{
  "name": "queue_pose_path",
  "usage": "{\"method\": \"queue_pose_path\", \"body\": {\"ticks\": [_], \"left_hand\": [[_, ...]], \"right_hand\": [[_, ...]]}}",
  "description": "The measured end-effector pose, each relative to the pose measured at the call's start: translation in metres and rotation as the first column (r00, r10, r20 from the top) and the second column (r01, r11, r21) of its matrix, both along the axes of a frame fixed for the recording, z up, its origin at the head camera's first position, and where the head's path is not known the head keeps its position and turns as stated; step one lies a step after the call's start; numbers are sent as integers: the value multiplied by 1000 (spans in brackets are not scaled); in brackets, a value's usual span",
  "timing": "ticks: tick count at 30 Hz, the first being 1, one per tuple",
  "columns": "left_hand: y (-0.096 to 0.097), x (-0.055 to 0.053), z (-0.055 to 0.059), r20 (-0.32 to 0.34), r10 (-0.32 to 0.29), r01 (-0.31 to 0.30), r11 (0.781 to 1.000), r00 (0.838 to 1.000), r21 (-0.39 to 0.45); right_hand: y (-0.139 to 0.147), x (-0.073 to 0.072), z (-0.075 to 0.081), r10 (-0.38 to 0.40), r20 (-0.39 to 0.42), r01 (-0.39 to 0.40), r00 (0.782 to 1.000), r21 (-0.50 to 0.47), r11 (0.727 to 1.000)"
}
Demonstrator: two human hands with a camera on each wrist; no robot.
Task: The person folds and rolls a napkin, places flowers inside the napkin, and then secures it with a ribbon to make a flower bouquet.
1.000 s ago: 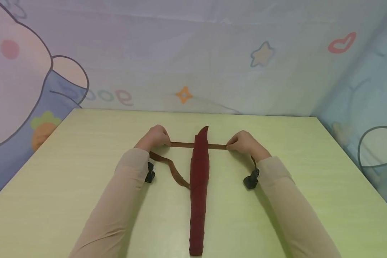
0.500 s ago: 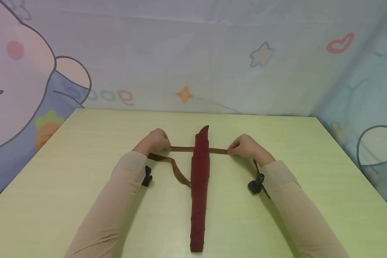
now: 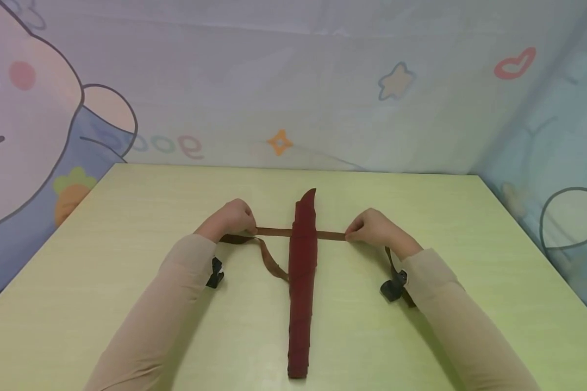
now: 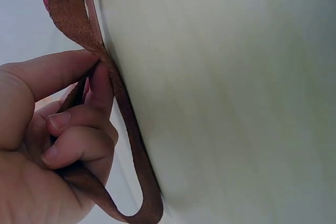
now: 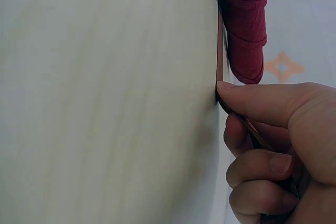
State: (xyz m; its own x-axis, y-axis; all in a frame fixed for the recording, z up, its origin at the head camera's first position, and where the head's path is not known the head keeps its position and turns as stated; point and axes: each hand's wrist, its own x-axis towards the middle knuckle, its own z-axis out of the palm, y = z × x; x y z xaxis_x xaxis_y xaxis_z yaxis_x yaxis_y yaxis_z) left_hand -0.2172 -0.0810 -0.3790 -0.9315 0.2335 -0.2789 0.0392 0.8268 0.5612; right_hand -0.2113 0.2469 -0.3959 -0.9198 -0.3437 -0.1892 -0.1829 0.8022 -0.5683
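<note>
A long, narrow roll of dark red cloth (image 3: 301, 293) lies lengthwise on the table, wrapped in overlapping turns, with a pointed tip at its far end. A brown ribbon (image 3: 274, 232) passes under the roll near that end and stretches out to both sides. My left hand (image 3: 236, 215) pinches it on the left between thumb and finger; more ribbon runs through the curled fingers (image 4: 79, 145). A slack loop leads from there back to the roll's left side. On the right, my right hand (image 3: 372, 227) pinches the ribbon, its tail tucked under the curled fingers (image 5: 257, 171).
The light yellow-green table (image 3: 102, 282) has its far edge against a cartoon-printed cloth backdrop (image 3: 225, 81). Black wrist cameras, such as the right one (image 3: 393, 288), hang below the cuffs. A ribbon end hangs beside that right camera.
Both hands have drawn nearer to the person, the right also slightly outward. The ribbon stretched between them has shifted nearer along the roll, away from its pointed tip. Both pinches are kept.
</note>
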Motion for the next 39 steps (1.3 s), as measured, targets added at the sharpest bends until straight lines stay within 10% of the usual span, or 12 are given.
{"method": "queue_pose_path", "body": {"ticks": [39], "left_hand": [[-17, 21, -7, 72, -77, 76, 997, 994, 21]], "right_hand": [[9, 31, -5, 121, 1, -121, 993, -15, 993]]}}
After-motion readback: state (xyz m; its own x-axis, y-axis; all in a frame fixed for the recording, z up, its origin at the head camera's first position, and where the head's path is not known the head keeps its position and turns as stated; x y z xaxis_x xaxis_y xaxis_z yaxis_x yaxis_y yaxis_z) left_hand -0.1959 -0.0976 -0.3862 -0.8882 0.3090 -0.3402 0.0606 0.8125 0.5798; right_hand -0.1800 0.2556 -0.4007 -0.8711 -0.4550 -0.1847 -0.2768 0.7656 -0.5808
